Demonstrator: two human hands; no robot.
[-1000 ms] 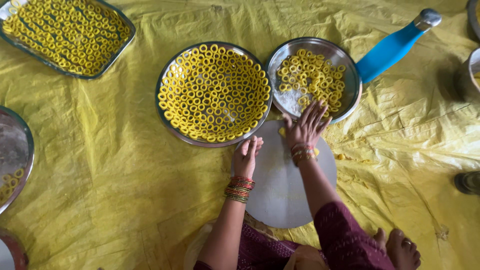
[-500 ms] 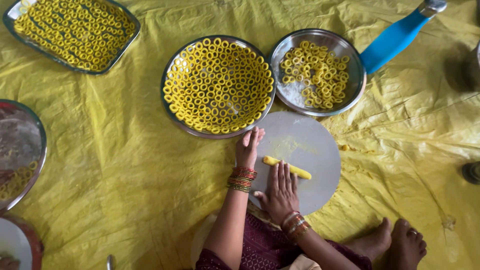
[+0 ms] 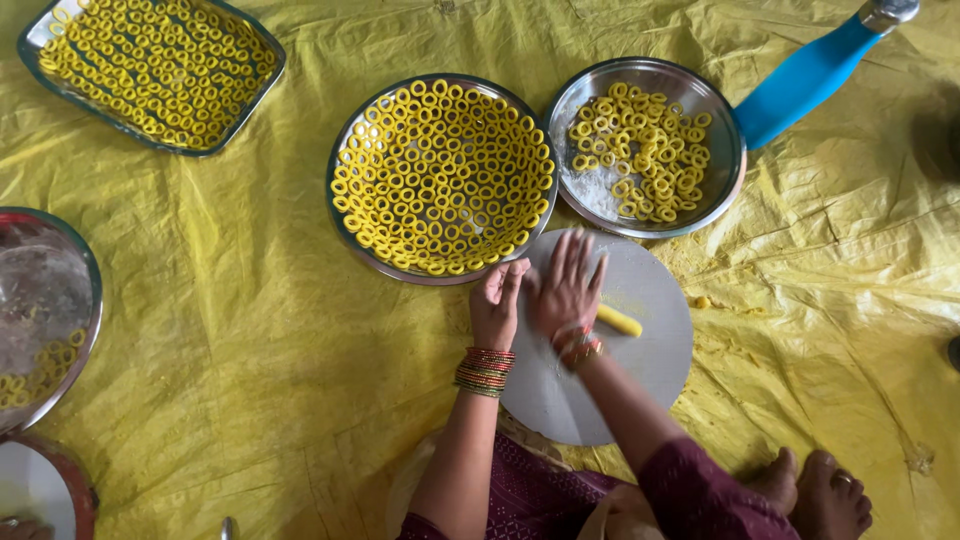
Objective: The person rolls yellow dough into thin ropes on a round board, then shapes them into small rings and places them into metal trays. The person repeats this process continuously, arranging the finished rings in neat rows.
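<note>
My right hand lies flat, fingers spread, on a round grey board, pressing on a yellow roll of dough whose end sticks out to the right of the wrist. My left hand rests at the board's left edge, fingers loosely curled, holding nothing that I can see. Bangles circle both wrists. Just beyond the board sit a round steel plate packed with yellow dough rings and a smaller steel plate holding fewer dough rings and some white flour.
Everything lies on a yellow plastic sheet. A rectangular tray of rings is at top left. Steel bowls sit at the left edge. A blue cylinder with a metal cap lies at top right. My feet show at bottom right.
My right hand went from the small plate back to the board, and now presses forward over the dough roll. The left hand has stayed at the board's edge.
</note>
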